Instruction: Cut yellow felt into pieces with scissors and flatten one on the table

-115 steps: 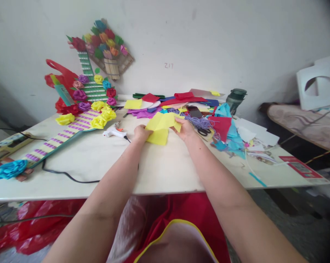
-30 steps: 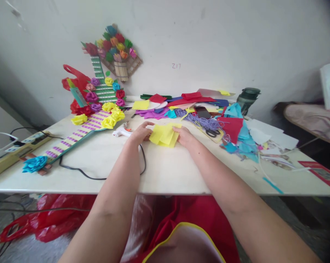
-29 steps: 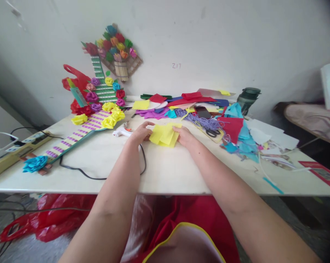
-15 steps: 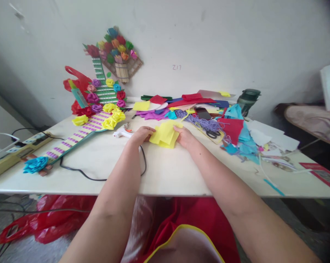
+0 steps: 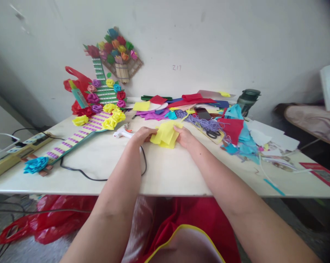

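Note:
Yellow crepe paper (image 5: 165,134), in overlapping layers, is held above the middle of the table between my two hands. My left hand (image 5: 145,135) pinches its left edge, with the fingertips partly behind the paper. At the upper right edge, my right hand (image 5: 184,136) grips it between thumb and fingers. Just left of my left hand lies a white glue gun (image 5: 123,132) with a black cord. Black-handled scissors (image 5: 213,134) rest to the right of my right hand, beside a tangle of purple yarn (image 5: 202,122).
A purple-and-white striped craft with yellow paper flowers (image 5: 114,118) lies on the left. Coloured paper sheets (image 5: 159,109) are stacked at the back. Blue and red scraps (image 5: 232,128), a dark bottle (image 5: 248,101) and white paper (image 5: 274,137) are on the right. A power strip (image 5: 24,146) sits far left.
The yellow crepe paper has shifted very slightly and its folds sit a little differently. Both hands keep their hold in nearly the same place.

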Demonstrator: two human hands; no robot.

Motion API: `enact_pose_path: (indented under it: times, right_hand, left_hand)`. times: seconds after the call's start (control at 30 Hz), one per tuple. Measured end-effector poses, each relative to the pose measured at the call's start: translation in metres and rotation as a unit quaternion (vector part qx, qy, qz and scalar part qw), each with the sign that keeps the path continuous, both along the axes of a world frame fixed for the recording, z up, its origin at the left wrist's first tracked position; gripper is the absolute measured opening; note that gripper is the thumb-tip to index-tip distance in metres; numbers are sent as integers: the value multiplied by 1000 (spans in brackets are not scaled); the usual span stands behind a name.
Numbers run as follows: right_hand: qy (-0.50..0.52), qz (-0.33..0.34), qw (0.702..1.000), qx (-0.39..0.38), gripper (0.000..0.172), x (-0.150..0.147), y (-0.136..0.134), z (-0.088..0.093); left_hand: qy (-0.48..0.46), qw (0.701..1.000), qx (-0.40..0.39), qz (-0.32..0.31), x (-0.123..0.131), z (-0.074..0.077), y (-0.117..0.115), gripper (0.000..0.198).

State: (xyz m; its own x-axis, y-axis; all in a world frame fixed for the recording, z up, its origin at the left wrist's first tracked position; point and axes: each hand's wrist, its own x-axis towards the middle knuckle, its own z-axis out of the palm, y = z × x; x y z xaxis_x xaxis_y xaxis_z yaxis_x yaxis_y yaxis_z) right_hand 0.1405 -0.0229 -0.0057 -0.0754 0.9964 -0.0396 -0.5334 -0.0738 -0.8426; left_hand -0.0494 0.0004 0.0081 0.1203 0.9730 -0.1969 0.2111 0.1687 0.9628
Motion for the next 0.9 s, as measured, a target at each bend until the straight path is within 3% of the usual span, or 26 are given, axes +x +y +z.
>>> enact_pose_path:
  times: [0.17,0.43,0.9]
  right_hand:
    - [7,11,1000,18,13,1,2,-3]
    - [-8,2,1000,1,13,0,0,-1]
    - [-131,-90,987,1,14,-2,1,-2]
  left_hand:
    - [0,999,20,-45,-5,-6,4,31]
    - [0,999,25,-32,-3,-4,1,23]
    - [23,999,31,-1,-2,-9,5,14]
